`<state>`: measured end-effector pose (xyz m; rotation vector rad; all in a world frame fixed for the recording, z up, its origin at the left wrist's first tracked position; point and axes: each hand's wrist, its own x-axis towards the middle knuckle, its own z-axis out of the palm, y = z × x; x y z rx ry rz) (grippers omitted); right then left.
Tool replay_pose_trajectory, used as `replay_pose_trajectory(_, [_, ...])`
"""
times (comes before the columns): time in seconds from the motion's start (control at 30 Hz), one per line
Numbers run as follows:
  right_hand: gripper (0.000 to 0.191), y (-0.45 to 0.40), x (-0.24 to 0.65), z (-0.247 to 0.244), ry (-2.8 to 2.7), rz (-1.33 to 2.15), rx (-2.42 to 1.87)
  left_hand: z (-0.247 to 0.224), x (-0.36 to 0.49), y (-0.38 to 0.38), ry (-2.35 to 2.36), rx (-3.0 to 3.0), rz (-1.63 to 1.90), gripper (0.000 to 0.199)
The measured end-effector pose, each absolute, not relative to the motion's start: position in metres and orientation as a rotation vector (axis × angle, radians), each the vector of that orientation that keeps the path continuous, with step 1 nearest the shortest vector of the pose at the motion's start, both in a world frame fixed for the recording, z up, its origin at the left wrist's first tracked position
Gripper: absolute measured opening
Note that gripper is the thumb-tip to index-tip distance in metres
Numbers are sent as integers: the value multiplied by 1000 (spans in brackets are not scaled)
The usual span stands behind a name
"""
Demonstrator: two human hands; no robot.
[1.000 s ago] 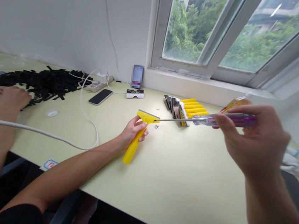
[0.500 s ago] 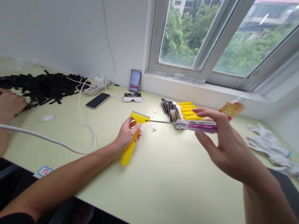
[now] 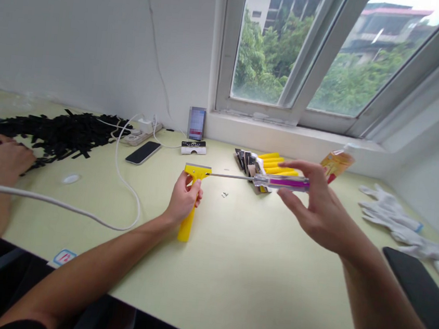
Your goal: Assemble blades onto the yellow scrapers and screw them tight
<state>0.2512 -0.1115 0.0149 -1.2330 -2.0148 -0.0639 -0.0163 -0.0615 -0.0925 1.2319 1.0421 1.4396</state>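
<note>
In the head view my left hand (image 3: 183, 197) is closed around the handle of a yellow scraper (image 3: 185, 229), whose wide head with a metal blade edge points up, away from me. A screwdriver (image 3: 286, 182) with a clear and purple handle lies level, its shaft tip against the right side of the scraper head. My right hand (image 3: 322, 212) holds it by the handle's end, with thumb and forefinger spread below and above. Several small metal bits (image 3: 224, 194) lie on the table just right of the scraper.
Several yellow-handled scrapers (image 3: 270, 162) lie stacked behind the screwdriver, near a tilted drink bottle (image 3: 337, 164). White gloves (image 3: 394, 217) and a dark pad (image 3: 418, 290) are at right. A phone (image 3: 143, 153), cable (image 3: 132, 189), black strips (image 3: 70, 130) and another person's hands (image 3: 8, 158) are at left.
The scraper, screwdriver and both hands have shifted slightly left in view, and the scraper handle stands a little more upright. The screwdriver tip is still at the scraper head.
</note>
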Motion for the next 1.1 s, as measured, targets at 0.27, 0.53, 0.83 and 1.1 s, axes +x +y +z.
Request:
replay_pose_trajectory(0.27, [26,-104,256,11,-2039,-9,-1272,-95,-16,-61,1049,1226,1454,30])
replay_pose_trajectory(0.53, [34,-101,259,11,-2005,40,-1207,-95,-16,-62,1058,1233,1441,29])
replay_pose_trajectory(0.83, [36,-107,259,15,-1963,53,-1188,-94,-13,-66,1018,1337,1438,25])
replay_pose_trajectory(1.1, [36,-107,262,18,-1992,42,-1202,-97,-11,-67,1010,1344,1421,24])
